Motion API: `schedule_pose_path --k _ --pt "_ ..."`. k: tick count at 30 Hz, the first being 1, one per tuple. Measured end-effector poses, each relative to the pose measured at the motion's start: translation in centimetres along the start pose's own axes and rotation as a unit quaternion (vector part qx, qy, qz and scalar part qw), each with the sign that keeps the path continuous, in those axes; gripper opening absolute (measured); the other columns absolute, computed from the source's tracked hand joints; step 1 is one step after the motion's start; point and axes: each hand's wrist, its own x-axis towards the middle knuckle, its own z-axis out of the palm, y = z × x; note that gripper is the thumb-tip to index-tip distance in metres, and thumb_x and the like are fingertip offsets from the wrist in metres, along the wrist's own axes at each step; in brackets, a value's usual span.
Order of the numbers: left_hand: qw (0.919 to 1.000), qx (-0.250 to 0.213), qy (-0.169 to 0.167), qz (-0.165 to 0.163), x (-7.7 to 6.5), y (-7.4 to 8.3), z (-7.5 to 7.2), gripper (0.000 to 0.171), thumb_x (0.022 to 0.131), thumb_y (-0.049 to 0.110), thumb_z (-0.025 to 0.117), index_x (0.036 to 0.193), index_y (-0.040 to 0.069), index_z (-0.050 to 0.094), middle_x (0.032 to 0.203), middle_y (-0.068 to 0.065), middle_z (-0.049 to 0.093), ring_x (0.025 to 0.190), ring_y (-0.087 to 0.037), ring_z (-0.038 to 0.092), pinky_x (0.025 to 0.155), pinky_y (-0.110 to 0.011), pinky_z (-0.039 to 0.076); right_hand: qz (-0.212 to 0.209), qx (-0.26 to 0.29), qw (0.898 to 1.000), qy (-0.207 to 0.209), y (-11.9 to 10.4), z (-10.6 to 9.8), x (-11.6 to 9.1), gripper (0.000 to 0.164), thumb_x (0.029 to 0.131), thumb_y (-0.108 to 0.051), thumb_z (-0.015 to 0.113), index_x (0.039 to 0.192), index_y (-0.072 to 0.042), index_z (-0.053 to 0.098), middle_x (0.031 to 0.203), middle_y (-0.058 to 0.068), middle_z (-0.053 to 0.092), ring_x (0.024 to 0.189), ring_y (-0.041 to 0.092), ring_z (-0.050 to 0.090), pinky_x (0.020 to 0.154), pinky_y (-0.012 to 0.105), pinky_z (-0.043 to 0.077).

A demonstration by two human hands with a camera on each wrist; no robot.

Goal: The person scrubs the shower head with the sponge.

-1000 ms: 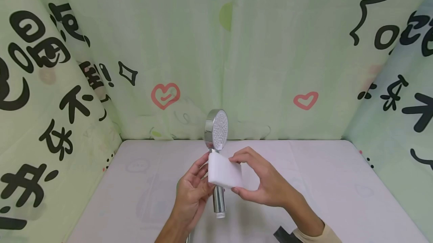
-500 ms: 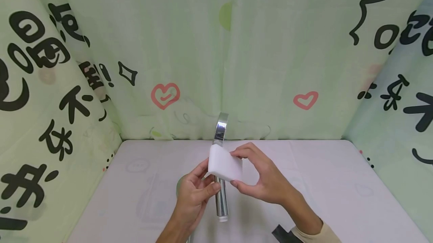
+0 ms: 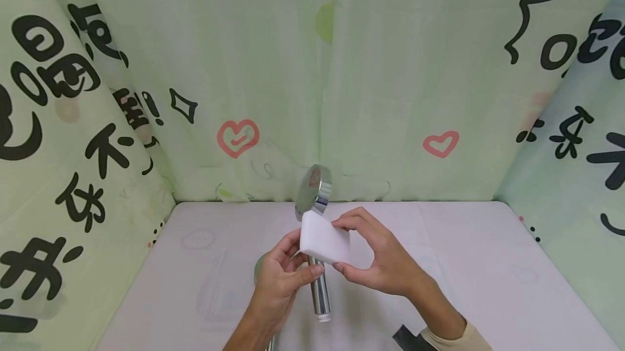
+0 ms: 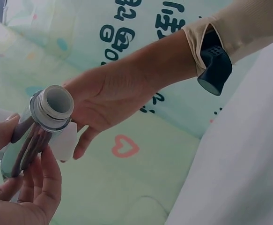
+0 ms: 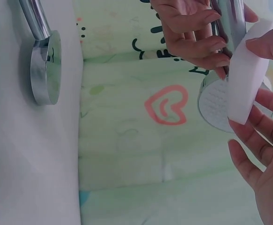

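My left hand (image 3: 280, 286) grips the handle of a chrome shower head (image 3: 310, 193) above the table, thumb on one side and fingers on the other. Its smooth back faces the head camera, and the white threaded end (image 4: 56, 102) points down. My right hand (image 3: 386, 259) pinches a white rectangular block, like a sponge (image 3: 323, 238), between thumb and fingers. The block lies across the neck and upper handle, hiding them in the head view. In the right wrist view, the dotted spray face (image 5: 216, 103) shows partly behind the block.
A second chrome shower head (image 5: 46, 70) lies on the white-covered table (image 3: 439, 286), mostly hidden behind my left hand in the head view. Printed pale green curtains (image 3: 390, 69) stand at the back and both sides. A dark strap (image 4: 214, 68) hangs at my right cuff.
The shower head has turned about its handle: its spray face showed first, then its edge, now its back. My left thumb has slid further across the handle. The white block has risen and tilted slightly.
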Motion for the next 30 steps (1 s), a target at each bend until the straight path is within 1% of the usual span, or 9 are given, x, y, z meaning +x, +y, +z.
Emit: schedule_pose_path --k 3,5,9,14,16,18,21,25,30 --pt "0.9998 0.022 -0.002 0.003 -0.1 0.1 -0.1 0.070 0.081 0.001 0.083 0.143 0.002 0.050 0.136 -0.014 0.058 0.108 -0.023 0.058 0.085 -0.024 0.056 0.000 0.001 1.000 0.000 0.0 0.0 -0.1 0.062 0.072 -0.012 0.084 0.129 -0.013 0.060 0.122 -0.001 0.060 0.109 0.015 0.058 0.092 0.026 0.051" --pt "0.9995 0.031 -0.004 0.007 -0.1 0.1 -0.2 0.069 0.082 0.002 0.083 0.143 0.002 0.051 0.136 -0.014 0.058 0.108 -0.023 0.057 0.085 -0.023 0.055 0.004 0.002 1.000 -0.001 0.0 0.0 -0.1 0.062 0.072 -0.011 0.084 0.129 -0.013 0.060 0.122 -0.002 0.059 0.110 0.014 0.058 0.091 0.026 0.052" --pt "0.9989 0.037 -0.022 0.021 -0.2 0.1 -0.3 0.072 0.083 0.003 0.083 0.146 -0.001 0.048 0.135 -0.015 0.057 0.110 -0.022 0.056 0.085 -0.021 0.054 0.011 0.002 1.000 -0.002 0.0 -0.1 -0.3 0.062 0.072 -0.011 0.084 0.130 -0.015 0.060 0.123 -0.002 0.059 0.110 0.014 0.057 0.090 0.025 0.052" --pt "0.9970 0.021 -0.062 0.041 -0.3 0.1 -0.5 0.074 0.087 0.006 0.080 0.150 -0.004 0.042 0.138 -0.016 0.054 0.112 -0.022 0.055 0.087 -0.020 0.053 0.014 0.005 1.000 -0.001 0.0 -0.2 -0.3 0.063 0.072 -0.010 0.084 0.130 -0.015 0.060 0.124 -0.002 0.059 0.109 0.014 0.057 0.089 0.026 0.054" --pt "0.9951 0.011 -0.082 0.055 -0.3 0.1 -0.6 0.072 0.089 0.004 0.077 0.151 -0.005 0.040 0.140 -0.017 0.053 0.112 -0.022 0.055 0.086 -0.019 0.053 0.015 0.005 1.000 0.000 0.1 -0.3 -0.3 0.062 0.072 -0.010 0.083 0.130 -0.015 0.060 0.124 -0.002 0.059 0.109 0.014 0.058 0.089 0.026 0.053" --pt "0.9934 0.003 -0.096 0.062 -0.4 0.0 -0.7 0.071 0.091 0.002 0.074 0.152 -0.006 0.038 0.143 -0.018 0.051 0.114 -0.021 0.055 0.087 -0.018 0.053 0.015 0.004 1.000 0.001 0.1 -0.3 -0.3 0.062 0.072 -0.010 0.083 0.130 -0.015 0.060 0.123 -0.002 0.058 0.109 0.014 0.058 0.089 0.025 0.053" --pt "0.9911 -0.005 -0.116 0.066 -0.4 0.1 -0.9 0.069 0.093 -0.003 0.069 0.153 -0.007 0.034 0.149 -0.021 0.047 0.117 -0.022 0.054 0.088 -0.017 0.053 0.017 0.001 1.000 0.001 0.1 -0.3 -0.4 0.062 0.072 -0.010 0.083 0.129 -0.016 0.060 0.123 -0.003 0.058 0.108 0.014 0.058 0.089 0.025 0.053" --pt "0.9883 -0.021 -0.138 0.061 -0.5 0.2 -1.1 0.069 0.095 -0.007 0.063 0.155 -0.006 0.029 0.157 -0.021 0.039 0.122 -0.022 0.051 0.091 -0.017 0.052 0.015 0.000 1.000 0.002 0.2 -0.3 -0.4 0.062 0.072 -0.011 0.083 0.129 -0.016 0.060 0.124 -0.002 0.058 0.109 0.014 0.057 0.089 0.025 0.052" --pt "0.9801 -0.057 -0.175 0.074 -0.6 0.2 -1.2 0.067 0.096 -0.013 0.054 0.156 -0.007 0.025 0.163 -0.020 0.030 0.131 -0.022 0.048 0.100 -0.022 0.049 0.005 0.004 1.000 0.006 0.2 -0.3 -0.4 0.062 0.071 -0.010 0.083 0.128 -0.014 0.060 0.123 -0.001 0.059 0.109 0.015 0.058 0.091 0.023 0.050"
